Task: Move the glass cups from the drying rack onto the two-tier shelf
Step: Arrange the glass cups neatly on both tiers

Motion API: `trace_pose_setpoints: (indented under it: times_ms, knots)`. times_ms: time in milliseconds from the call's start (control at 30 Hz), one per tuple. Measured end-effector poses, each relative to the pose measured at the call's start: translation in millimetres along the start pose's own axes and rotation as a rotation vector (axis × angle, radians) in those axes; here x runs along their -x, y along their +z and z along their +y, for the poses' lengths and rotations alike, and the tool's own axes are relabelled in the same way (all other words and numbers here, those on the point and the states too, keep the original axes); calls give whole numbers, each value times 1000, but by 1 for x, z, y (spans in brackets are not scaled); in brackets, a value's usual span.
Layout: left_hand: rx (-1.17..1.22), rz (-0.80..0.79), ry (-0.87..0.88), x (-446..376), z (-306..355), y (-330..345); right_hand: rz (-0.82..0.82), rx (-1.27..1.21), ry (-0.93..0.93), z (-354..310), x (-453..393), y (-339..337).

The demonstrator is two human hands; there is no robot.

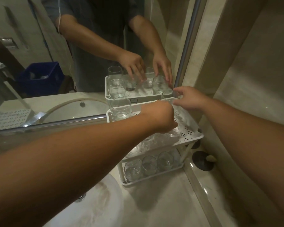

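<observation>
The white two-tier shelf (191, 134) stands in the corner against the mirror. My left hand (159, 117) is over its top tier, fingers curled round a clear glass cup (174, 132) whose base touches the perforated tray. My right hand (188, 97) reaches to the back right of that tier and pinches the rim of another glass cup (166, 95). A third cup (120, 109) stands upright at the tier's back left. Three cups stand on the lower tier (149, 163). My left forearm hides the front of the top tier.
The mirror (72, 54) behind the shelf doubles the shelf, the cups and both hands. A white sink basin (92, 203) lies at the lower left. A dark round disc (202, 161) sits on the counter right of the shelf. A wall closes the right side.
</observation>
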State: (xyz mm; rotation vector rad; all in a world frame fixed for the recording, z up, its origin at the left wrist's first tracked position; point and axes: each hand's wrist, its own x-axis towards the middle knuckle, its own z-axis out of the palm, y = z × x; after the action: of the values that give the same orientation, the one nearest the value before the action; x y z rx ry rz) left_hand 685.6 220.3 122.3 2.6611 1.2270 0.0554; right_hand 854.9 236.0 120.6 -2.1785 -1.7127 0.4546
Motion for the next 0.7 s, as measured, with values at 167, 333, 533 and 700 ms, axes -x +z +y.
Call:
trace_pose_setpoints:
  times_ms: [167,333,533,700]
  knots:
    - [3,1,44,4,14,2,15,-20,-3,-1,3,3]
    - [10,17,77,6,22,6,10,-47,4,0,7,7]
    - [104,27,140,5,25,10,22,-41,-11,-6,12,12]
    - [149,-7,237,6,15,11,39,2,-19,-5,15,13]
